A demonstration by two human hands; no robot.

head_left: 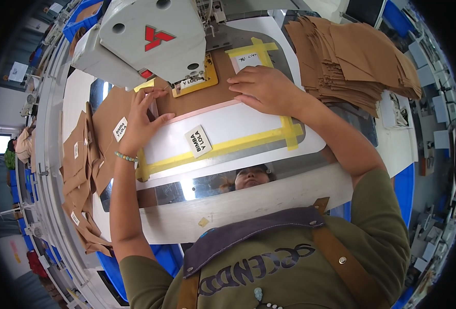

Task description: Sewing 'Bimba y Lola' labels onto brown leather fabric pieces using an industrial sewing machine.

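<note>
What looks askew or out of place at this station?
A pale label lies tilted on the white sheet, off the brown panel at the sewing machine, seemingly loose. A small tan scrap sits stray on the table. No spill or damage stands out.

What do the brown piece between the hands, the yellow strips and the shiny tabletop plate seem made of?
Brown piece: matte, possibly leather or imitation, judging by its smooth, even surface. Yellow strips: probably satin adhesive tape, thin and crossing at a corner. Shiny tabletop plate: likely polished metal, given its mirror-like reflections.

Lettered label (199, 141), machine emblem (155, 38) — apparently handwritten note (248, 60)
</note>
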